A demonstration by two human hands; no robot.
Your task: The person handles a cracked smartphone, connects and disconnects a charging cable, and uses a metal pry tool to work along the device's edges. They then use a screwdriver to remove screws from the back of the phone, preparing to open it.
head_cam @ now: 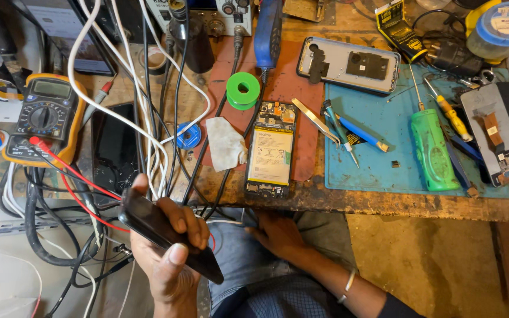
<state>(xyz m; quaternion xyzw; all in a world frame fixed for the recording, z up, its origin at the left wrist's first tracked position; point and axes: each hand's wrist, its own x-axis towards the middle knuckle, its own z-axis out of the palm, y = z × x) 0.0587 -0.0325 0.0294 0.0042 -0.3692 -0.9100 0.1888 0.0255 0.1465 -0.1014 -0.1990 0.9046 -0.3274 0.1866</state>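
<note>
At the repair bench, my left hand wraps a dark phone edge-up, thumb and fingers clamped around it, clear of the clutter. My right hand rests flat on my lap below the opened phone, fingers loosely spread, holding nothing.

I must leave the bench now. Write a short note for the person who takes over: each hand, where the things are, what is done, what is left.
Left hand: holds a dark phone edge-on, below the bench edge, near the white cables.
Right hand: empty, resting on the lap, under the bench edge.
On the bench: an opened phone with battery exposed lies on the red mat; its back cover lies behind. Tweezers, screwdrivers and a detached screen are on the blue mat. Multimeter at left.
Done: the phone on the mat is opened.
Left: it is not closed; the held phone looks intact.
</note>
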